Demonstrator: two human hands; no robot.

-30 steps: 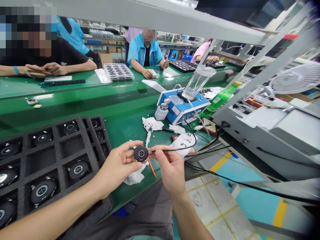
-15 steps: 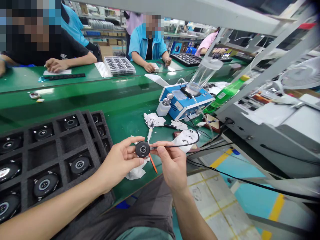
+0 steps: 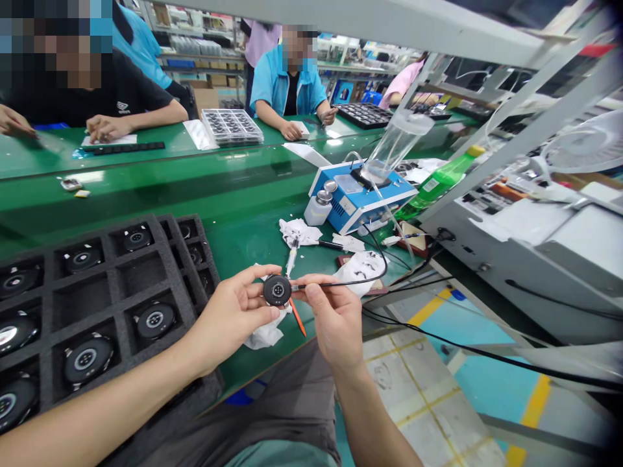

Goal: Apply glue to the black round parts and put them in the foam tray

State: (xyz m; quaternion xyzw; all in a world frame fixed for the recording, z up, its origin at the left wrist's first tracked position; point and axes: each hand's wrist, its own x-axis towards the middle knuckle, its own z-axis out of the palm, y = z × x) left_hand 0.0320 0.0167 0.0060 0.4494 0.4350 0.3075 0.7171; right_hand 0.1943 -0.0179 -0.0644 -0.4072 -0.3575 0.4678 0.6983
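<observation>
My left hand [image 3: 243,305] grips a round black watch body [image 3: 277,290] by its edges, its back with small metal contacts facing up. My right hand [image 3: 335,311] pinches a thin tool [image 3: 302,287] on a black cable, and the tool's metal tip meets the right edge of the watch body. Below the watch body lie an orange stick [image 3: 298,318] and a crumpled white tissue [image 3: 265,334]. To the left, a black foam tray [image 3: 117,301] holds several similar watch bodies in its compartments.
Behind my hands stand a blue machine [image 3: 360,194] with a clear cylinder, a white dispenser bottle [image 3: 318,209] and a green bottle [image 3: 438,183]. A syringe [image 3: 292,256] rests by tissues. People sit across the green bench [image 3: 195,188].
Both my hands and the watch body hold almost the same position. Across the bench, the hand of the person at far left has moved right, and the small items at left have shifted slightly.
</observation>
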